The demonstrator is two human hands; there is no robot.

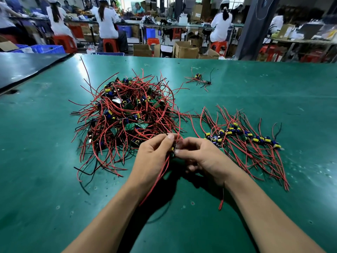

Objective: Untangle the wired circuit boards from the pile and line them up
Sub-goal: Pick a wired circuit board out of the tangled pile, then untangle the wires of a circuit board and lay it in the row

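A big tangled pile of small green circuit boards with red and black wires lies on the green table, left of centre. To its right, several boards lie in a row with their wires fanned toward me. Between the two, my left hand and my right hand meet above the table and both pinch one small board. Its red wires run up toward the pile and hang down past my left wrist.
A small separate cluster of wired boards lies farther back on the table. A dark mat overlaps the table's far left corner. Beyond the table's far edge are cardboard boxes, red stools and people seated at other benches.
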